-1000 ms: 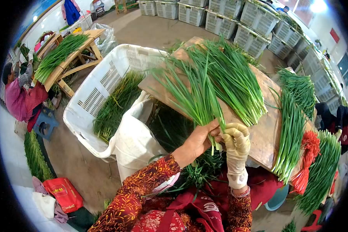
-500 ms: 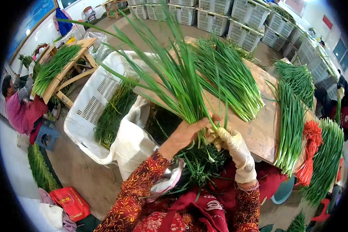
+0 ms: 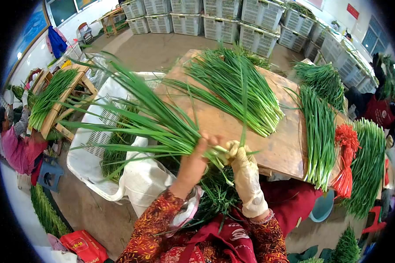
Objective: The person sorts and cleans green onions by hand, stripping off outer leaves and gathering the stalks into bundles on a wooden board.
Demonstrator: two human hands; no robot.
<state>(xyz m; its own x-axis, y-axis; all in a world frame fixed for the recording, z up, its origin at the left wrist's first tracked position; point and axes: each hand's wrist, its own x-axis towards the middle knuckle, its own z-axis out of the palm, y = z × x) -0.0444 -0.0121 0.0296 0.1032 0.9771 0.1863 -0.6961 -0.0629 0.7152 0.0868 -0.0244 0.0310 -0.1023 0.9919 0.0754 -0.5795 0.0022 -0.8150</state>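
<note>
My bare left hand (image 3: 192, 166) is wrapped round the stalk end of a loose bunch of garlic chives (image 3: 166, 125), whose long leaves fan out to the left. My right hand (image 3: 245, 177), in a pale glove, pinches a chive leaf (image 3: 245, 109) that stands up from its fingers, beside the bunch's white ends. Both hands are above my lap, in front of a wooden board (image 3: 289, 147). On that board lies a spread pile of garlic chives (image 3: 241, 87), white ends toward me. Loose green trimmings (image 3: 217, 197) hang below my hands.
Left of the board stands a white plastic basket (image 3: 81, 151) with greens inside and a white cloth (image 3: 145, 175) over its edge. Neat chive bundles (image 3: 322, 140) and red ties (image 3: 347, 153) lie at right. A person (image 3: 24, 144) works at far left. Crates (image 3: 215, 28) line the back.
The bunch in my left hand has tipped from upright down to the left. My right hand has moved slightly left and away from it with a leaf pinched, and the view has shifted.
</note>
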